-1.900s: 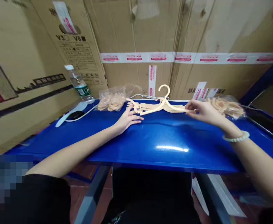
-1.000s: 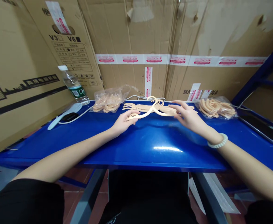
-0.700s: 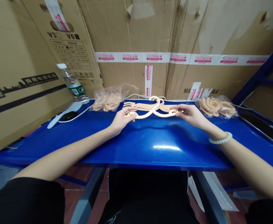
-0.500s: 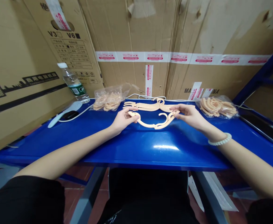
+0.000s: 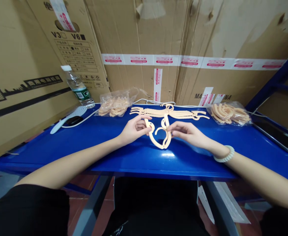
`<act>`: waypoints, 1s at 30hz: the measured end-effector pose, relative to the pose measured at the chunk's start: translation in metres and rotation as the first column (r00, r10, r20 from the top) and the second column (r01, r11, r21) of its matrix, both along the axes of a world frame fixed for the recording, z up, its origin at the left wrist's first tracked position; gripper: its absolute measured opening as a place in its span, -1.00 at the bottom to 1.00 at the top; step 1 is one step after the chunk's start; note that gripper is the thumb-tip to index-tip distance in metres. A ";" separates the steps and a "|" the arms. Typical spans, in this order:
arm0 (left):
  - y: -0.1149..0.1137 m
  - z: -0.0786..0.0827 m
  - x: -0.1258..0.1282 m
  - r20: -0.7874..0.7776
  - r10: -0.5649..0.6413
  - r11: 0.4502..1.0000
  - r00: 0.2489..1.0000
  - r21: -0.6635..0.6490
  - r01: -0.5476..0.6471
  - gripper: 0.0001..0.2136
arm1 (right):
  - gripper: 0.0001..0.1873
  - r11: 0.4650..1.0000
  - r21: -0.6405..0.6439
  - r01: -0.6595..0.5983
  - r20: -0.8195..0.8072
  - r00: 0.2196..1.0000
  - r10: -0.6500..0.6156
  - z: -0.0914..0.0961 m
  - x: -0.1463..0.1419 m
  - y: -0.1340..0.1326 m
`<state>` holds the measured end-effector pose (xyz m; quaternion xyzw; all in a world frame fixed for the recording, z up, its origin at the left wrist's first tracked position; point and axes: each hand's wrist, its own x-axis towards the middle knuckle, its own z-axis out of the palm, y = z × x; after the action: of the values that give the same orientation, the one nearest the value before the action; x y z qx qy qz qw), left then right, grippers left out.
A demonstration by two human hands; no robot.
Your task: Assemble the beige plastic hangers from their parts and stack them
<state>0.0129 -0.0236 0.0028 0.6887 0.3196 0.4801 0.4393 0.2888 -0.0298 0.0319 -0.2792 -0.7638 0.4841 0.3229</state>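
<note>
A cream folding clothes hanger (image 5: 156, 141) is held between my hands above the blue table, its two arms bent up into a narrow U and its hook curled inside. My left hand (image 5: 135, 129) pinches the end of one arm between thumb and fingers. On the other arm, my right hand (image 5: 187, 132) has its thumb and fingers closed. Just behind lies a row of several unfolded hangers (image 5: 156, 113) of the same colour, their hooks bunched in the middle.
Clear bags of hanger parts lie at the back left (image 5: 115, 106) and right (image 5: 230, 113). A water bottle (image 5: 78, 88), a hairbrush (image 5: 70, 118) and a black mouse (image 5: 74, 121) stand left. At right is a phone (image 5: 278, 134). Cardboard boxes (image 5: 144, 42) wall the back of the table (image 5: 124, 160).
My hands have come closer together and slightly nearer to me. The hanger's arms have folded from a wide curve to a narrow U, the right arm swinging inward most.
</note>
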 end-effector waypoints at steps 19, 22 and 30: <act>0.000 -0.003 -0.004 0.006 -0.265 0.961 0.964 -0.082 0.265 -0.61 | -0.51 0.992 0.114 -0.044 0.115 0.993 0.030 0.000 -0.004 -0.010; 0.002 -0.003 -0.005 0.032 -0.255 0.963 0.966 -0.086 0.257 -0.60 | -0.54 0.988 0.154 -0.023 0.103 0.995 0.007 0.000 -0.004 -0.009; 0.003 -0.008 -0.005 -0.076 -0.279 0.960 0.957 -0.006 0.279 -0.61 | -0.54 0.918 0.350 -0.185 0.345 0.937 0.057 0.003 -0.002 -0.013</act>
<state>0.0079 -0.0204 -0.0051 0.7458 0.2346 0.3876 0.4883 0.2868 -0.0432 0.0346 -0.2398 -0.9015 0.2941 0.2080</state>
